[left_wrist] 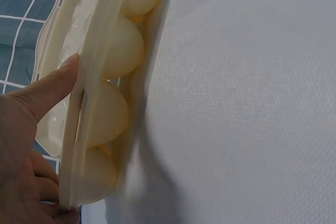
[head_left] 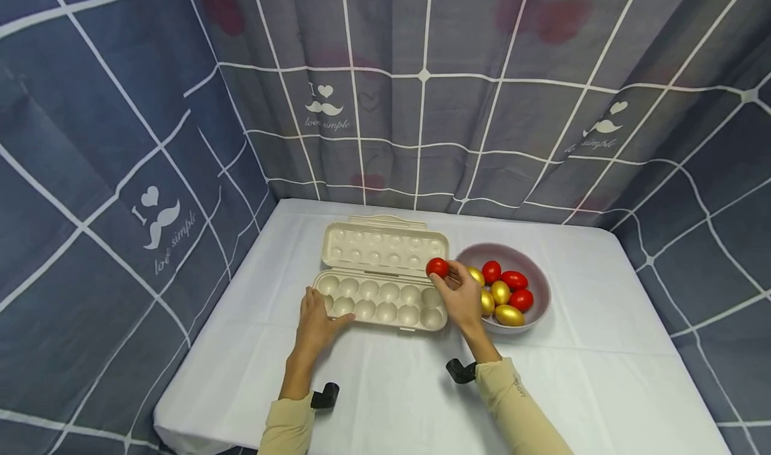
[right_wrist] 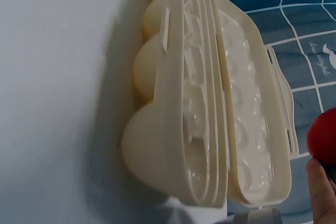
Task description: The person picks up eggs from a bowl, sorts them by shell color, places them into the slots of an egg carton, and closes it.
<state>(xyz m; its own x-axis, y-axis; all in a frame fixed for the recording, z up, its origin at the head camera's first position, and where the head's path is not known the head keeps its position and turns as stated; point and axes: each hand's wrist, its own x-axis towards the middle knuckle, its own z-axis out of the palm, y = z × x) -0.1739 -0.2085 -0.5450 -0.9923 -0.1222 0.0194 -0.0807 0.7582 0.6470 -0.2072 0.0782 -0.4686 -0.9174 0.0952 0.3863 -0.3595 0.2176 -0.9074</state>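
The right hand [head_left: 462,298] is pinching a red egg [head_left: 436,267] above the carton's [head_left: 387,313] right end; the left hand [head_left: 316,322] is gripping its near-left corner.

OK so here's my count. One hinged cream plastic egg carton [head_left: 381,273], with twelve round cups [head_left: 387,292] in two rows of six. One round mauve-grey bowl [head_left: 542,281]. In that bowl I get three shiny red egg-shaped pieces [head_left: 521,300] and four shiny gold egg-shaped pieces [head_left: 508,316], though my fingers cover part of that side, so the gold number might be low. One more shiny red egg [head_left: 437,267] is in my right hand [head_left: 462,301], so four reds. Two hands total, counting my left hand [head_left: 316,318], plus two khaki fabric sleeves [head_left: 288,425] and two small black wrist gadgets [head_left: 325,396]. One white cloth-covered table [head_left: 373,388]. Three white moustache prints [head_left: 324,107] on the grey-blue checked curtains [head_left: 391,107].
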